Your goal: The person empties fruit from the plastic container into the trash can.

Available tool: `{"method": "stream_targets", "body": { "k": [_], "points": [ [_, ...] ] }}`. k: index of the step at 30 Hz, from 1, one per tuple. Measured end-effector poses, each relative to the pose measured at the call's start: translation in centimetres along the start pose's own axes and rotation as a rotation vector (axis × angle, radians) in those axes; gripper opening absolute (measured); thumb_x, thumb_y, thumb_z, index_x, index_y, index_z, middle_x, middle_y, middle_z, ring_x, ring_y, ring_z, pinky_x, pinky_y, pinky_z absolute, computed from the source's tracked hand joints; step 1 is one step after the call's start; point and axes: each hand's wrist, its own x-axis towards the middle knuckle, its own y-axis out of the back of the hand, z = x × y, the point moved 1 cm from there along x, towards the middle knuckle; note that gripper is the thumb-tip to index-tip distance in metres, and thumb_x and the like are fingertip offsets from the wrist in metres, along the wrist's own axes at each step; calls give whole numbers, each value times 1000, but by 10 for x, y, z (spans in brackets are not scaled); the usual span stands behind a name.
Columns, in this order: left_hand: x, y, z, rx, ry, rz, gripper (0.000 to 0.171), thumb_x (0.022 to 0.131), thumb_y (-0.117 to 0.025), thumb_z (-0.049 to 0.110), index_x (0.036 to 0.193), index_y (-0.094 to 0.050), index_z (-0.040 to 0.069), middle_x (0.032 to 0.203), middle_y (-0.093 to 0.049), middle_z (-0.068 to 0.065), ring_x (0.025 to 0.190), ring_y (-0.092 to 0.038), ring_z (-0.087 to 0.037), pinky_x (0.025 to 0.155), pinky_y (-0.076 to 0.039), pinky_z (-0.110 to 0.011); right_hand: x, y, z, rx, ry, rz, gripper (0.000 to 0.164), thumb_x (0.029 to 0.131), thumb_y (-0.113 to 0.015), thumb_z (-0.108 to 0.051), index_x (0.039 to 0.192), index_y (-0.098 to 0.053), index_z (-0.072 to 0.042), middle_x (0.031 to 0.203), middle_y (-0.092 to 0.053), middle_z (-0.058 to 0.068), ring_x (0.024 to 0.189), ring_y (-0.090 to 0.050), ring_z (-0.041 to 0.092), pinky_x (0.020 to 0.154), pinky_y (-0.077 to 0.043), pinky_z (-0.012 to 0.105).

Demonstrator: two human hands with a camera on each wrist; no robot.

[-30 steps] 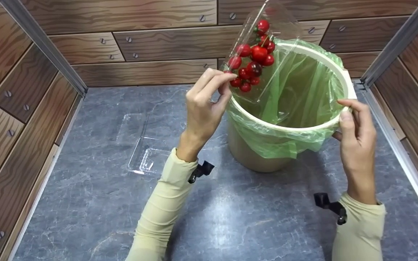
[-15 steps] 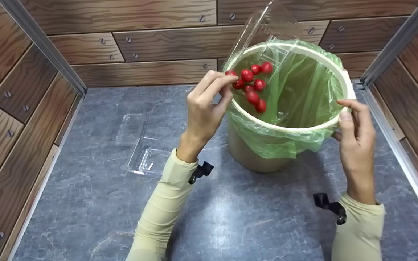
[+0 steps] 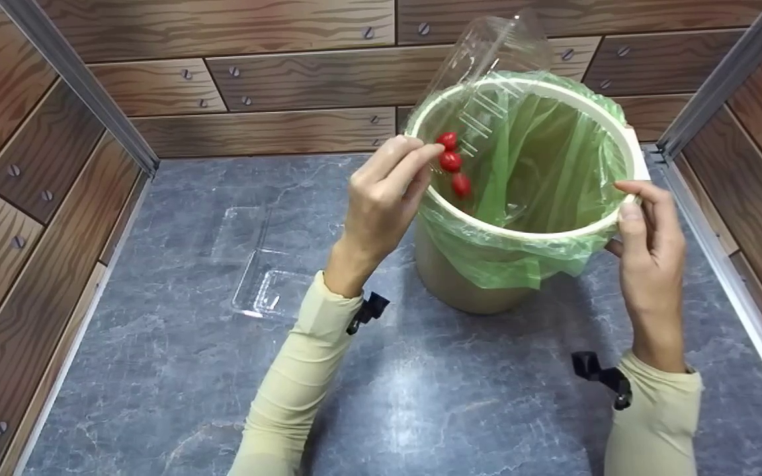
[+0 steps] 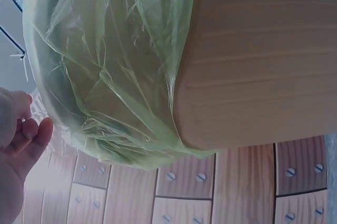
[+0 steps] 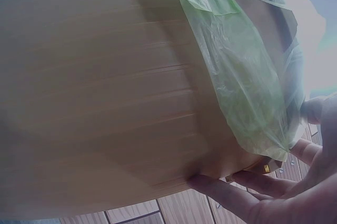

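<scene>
My left hand (image 3: 387, 192) pinches the edge of a clear plastic container (image 3: 487, 53), tilted over the left side of a bin. Below its lower end are a few red cherry tomatoes (image 3: 450, 161), one of them blurred. The beige bin (image 3: 473, 284) is lined with a green plastic bag (image 3: 553, 152) folded over its pale rim. My right hand (image 3: 652, 244) grips that rim on the right, thumb on top; in the right wrist view its fingers (image 5: 226, 192) lie against the bin's outer wall. The bottom of the bin is hidden.
A clear plastic lid or tray (image 3: 268, 291) lies on the grey marbled table (image 3: 156, 370) left of the bin. Wood-patterned panels (image 3: 301, 86) enclose the back and sides, with metal posts (image 3: 83, 86) at the corners.
The container has tipped further over the bin, and the cluster of tomatoes has slid out of it downward, leaving only a few in sight. My right hand has stayed on the rim.
</scene>
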Motion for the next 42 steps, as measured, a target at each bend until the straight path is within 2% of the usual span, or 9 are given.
{"method": "stream_targets", "body": {
  "k": [11,14,17,22,25,29,32,36,42],
  "points": [
    [4,8,5,69,-114,-27,18,93,-65,-11,107,-75,-5,96,-68,-12,81,-63,-24,79,-58,-24,0,2,1,-27,-5,5,32,105,-53,-11,134,-60,1,95,-55,13,80,-62,18,68,-63,24],
    [5,12,5,65,-112,27,20,90,-66,-14,106,-76,-5,95,-69,-13,81,-64,-25,78,-60,-25,1,2,1,-36,-7,6,32,105,-53,-11,134,-61,0,97,-56,14,81,-61,18,68,-63,24],
    [5,16,4,44,-71,130,20,86,-68,-17,101,-75,-6,91,-69,-14,78,-65,-25,76,-61,-27,1,1,1,-37,-6,7,32,105,-53,-11,134,-61,0,100,-57,15,81,-62,18,68,-63,24],
    [1,28,-4,2,98,363,18,82,-68,-19,95,-74,-7,85,-67,-14,73,-63,-23,68,-60,-28,1,1,1,-33,-8,3,32,105,-53,-11,134,-61,0,99,-56,15,81,-61,18,69,-63,24],
    [-4,35,-9,-82,218,460,19,83,-67,-19,96,-74,-8,85,-65,-15,74,-62,-23,67,-61,-32,1,1,0,-46,-8,6,32,105,-53,-11,134,-61,0,91,-53,11,79,-59,17,67,-63,23],
    [-18,42,-17,-206,367,537,18,86,-62,-21,99,-71,-12,89,-61,-14,72,-62,-24,64,-62,-33,0,1,-2,-63,-2,16,32,105,-53,-11,133,-62,1,85,-50,8,75,-56,15,64,-62,21],
    [-34,45,-23,-247,484,590,16,88,-61,-19,101,-69,-14,91,-60,-10,71,-60,-21,61,-58,-27,-1,1,-3,-63,-4,16,32,105,-53,-11,133,-62,1,86,-52,8,75,-56,15,64,-61,20],
    [-60,45,-29,-303,626,648,14,90,-61,-18,102,-68,-16,89,-59,-8,69,-60,-22,64,-60,-29,0,1,-2,-54,-8,19,32,105,-53,-11,133,-62,0,91,-55,10,76,-57,16,64,-61,20],
    [-91,40,-40,-339,764,710,12,92,-60,-16,102,-66,-16,81,-59,-10,65,-62,-21,66,-63,-35,1,3,0,-25,-1,16,31,105,-53,-11,133,-62,0,96,-57,12,75,-57,15,64,-62,21]
  ]
}}
